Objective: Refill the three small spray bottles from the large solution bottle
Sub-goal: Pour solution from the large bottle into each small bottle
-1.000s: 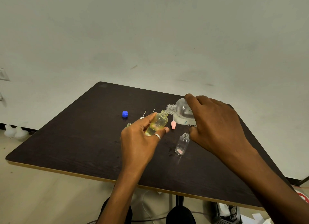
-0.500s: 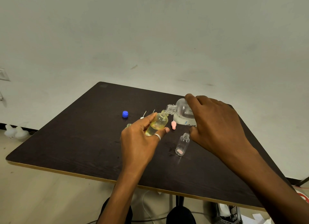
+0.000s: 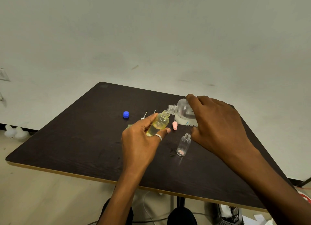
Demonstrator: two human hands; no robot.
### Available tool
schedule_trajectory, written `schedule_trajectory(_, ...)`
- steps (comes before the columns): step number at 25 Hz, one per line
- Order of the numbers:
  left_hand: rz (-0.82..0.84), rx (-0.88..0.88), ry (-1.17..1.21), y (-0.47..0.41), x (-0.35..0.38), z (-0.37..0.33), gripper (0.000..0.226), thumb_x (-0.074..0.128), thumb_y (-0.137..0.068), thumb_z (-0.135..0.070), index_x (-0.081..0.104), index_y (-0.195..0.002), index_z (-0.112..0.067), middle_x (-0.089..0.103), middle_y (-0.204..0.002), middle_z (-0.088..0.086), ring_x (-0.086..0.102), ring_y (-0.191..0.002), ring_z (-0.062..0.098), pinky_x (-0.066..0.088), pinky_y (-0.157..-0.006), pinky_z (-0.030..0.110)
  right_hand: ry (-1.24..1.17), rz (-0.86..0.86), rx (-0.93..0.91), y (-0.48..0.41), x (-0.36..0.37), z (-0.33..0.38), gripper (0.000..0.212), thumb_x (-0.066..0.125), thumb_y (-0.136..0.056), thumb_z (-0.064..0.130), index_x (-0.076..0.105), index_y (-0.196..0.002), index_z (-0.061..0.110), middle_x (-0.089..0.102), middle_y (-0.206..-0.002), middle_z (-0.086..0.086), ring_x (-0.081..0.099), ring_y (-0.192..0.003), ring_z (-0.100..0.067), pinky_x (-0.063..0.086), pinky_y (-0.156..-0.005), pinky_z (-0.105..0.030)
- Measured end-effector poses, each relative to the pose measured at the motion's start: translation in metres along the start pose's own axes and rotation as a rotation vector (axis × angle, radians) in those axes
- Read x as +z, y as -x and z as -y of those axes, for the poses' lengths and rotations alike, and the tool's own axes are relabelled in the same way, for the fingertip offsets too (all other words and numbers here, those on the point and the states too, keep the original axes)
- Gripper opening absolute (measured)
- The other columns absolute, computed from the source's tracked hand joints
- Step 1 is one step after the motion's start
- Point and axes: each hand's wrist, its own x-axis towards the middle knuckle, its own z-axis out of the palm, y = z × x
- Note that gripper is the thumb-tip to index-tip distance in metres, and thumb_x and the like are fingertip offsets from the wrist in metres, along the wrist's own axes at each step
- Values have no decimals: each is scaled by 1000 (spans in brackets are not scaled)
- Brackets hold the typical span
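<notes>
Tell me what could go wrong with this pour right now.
1. The large bottle's neck meets the small bottle's narrow mouth while both are tilted in mid-air, so liquid could miss and spill onto the table.
2. The yellow liquid already sits high in the small bottle held by the left hand; it may overflow.
3. The empty uncapped bottle stands just under the right hand and could get knocked over.

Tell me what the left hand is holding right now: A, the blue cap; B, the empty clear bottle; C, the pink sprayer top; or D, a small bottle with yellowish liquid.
D: the left hand grips the small bottle with yellowish liquid, tilted with its mouth up against the neck of the large solution bottle that the right hand is tipping.
</notes>
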Motion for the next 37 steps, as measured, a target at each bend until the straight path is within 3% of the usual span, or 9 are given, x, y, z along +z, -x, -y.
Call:
schedule_trajectory(3,6,7,-2,1,-1,-2,55,87,-72,-35,68,-123,-31,65,-100,-28,66,-91,-8,52,-81,11,-5,-2,-3,0,0,0,75,80,-58,24,52,-127,18,68,-102,-5,64,-84,-29,37,-65,-29)
schedule_trajectory(6,9,3,2,1,-1,-4,54,87,-71,-34,67,-122,-35,60,-95,-36,64,-87,-14,49,-78,5,-5,-8,-2,0,1,1,76,82,-54,24,54,-124,16,68,-99,-6,65,-81,-29,44,-65,-32)
schedule_trajectory(10,12,15,14,1,-3,-5,54,87,-72,-33,62,-118,-43,58,-88,-41,63,-87,-17,47,-76,3,17,-29,2,0,2,0,72,80,-54,22,55,-122,17,68,-97,-4,64,-79,-28,31,-64,-28)
schedule_trajectory(16,12,13,13,1,-1,-1,52,87,-72,-35,68,-121,-35,66,-101,-27,68,-94,-4,55,-83,15,14,-30,0,0,2,1,74,82,-52,23,56,-121,17,69,-96,-5,64,-78,-28,34,-62,-28)
schedule_trajectory(18,8,15,6,1,-2,-2,53,86,-72,-35,68,-122,-33,66,-102,-27,67,-94,-5,55,-83,15,15,-33,0,0,1,1,73,82,-53,23,56,-121,16,69,-97,-5,65,-78,-28,37,-62,-29)
schedule_trajectory(21,11,24,9,1,-3,-5,53,87,-72,-34,63,-120,-41,64,-97,-32,66,-90,-8,52,-80,9,18,-41,1,0,0,1,73,81,-53,22,56,-121,16,68,-96,-5,64,-78,-28,29,-64,-28)
schedule_trajectory(27,6,-1,-1,1,-2,-2,53,86,-73,-35,69,-122,-31,70,-105,-22,67,-95,-4,53,-83,11,21,-22,0,0,0,1,73,79,-56,22,54,-124,18,68,-98,-4,64,-81,-27,32,-65,-28)
schedule_trajectory(30,7,5,-3,1,-3,-4,51,87,-73,-34,67,-120,-37,66,-99,-30,67,-92,-6,52,-81,9,16,-19,-2,0,1,1,74,80,-55,23,54,-124,17,68,-98,-4,64,-81,-27,34,-65,-28)
schedule_trajectory(37,2,2,-18,1,-1,-2,54,86,-73,-36,69,-124,-29,72,-110,-16,68,-97,-1,54,-84,13,13,-29,-1,0,2,0,71,78,-55,20,55,-123,17,67,-95,-4,63,-78,-27,30,-65,-28)
